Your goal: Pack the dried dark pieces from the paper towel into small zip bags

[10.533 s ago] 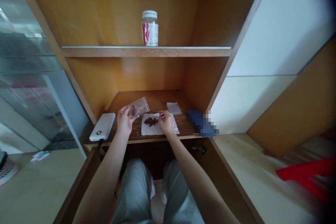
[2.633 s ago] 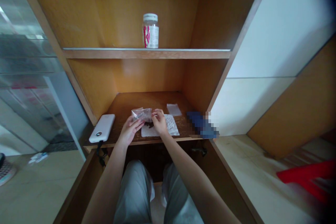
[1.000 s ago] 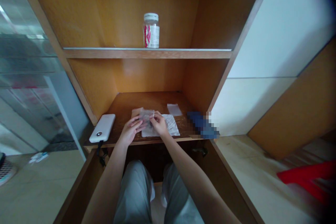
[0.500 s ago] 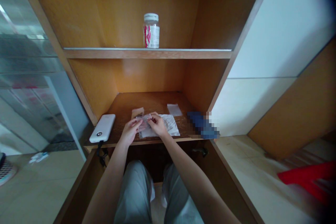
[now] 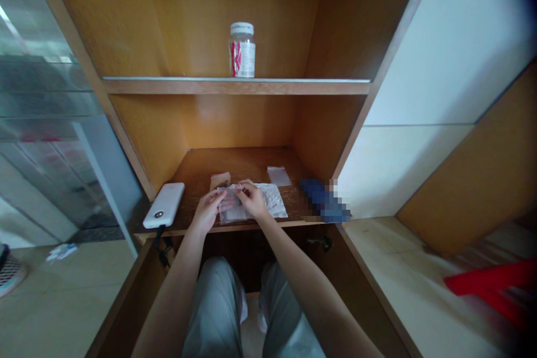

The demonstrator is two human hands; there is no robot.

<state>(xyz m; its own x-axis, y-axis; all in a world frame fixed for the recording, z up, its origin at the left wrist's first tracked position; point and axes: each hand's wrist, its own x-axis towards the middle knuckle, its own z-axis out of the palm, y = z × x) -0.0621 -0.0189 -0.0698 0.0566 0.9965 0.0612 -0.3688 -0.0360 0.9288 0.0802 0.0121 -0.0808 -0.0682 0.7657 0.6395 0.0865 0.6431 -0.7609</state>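
My left hand (image 5: 208,210) and my right hand (image 5: 251,199) both pinch the top edge of a small clear plastic bag (image 5: 230,202), held low over a white paper napkin (image 5: 271,206) on the lower wooden shelf (image 5: 247,159). The bag hangs between my fingertips; dark bits inside it are too small to make out. Another small packet (image 5: 220,179) lies just behind my left hand. An empty small clear bag (image 5: 278,175) lies further back on the right.
A white power bank (image 5: 164,204) lies at the shelf's front left corner with a cable hanging down. A blurred blue object (image 5: 324,199) sits at the right. A white-capped jar (image 5: 242,50) stands on the upper shelf. A red stool (image 5: 490,282) is on the floor.
The dark pieces that lay on the napkin are gone from it. Both hands have come together on the bag's top edge and lowered it toward the napkin.
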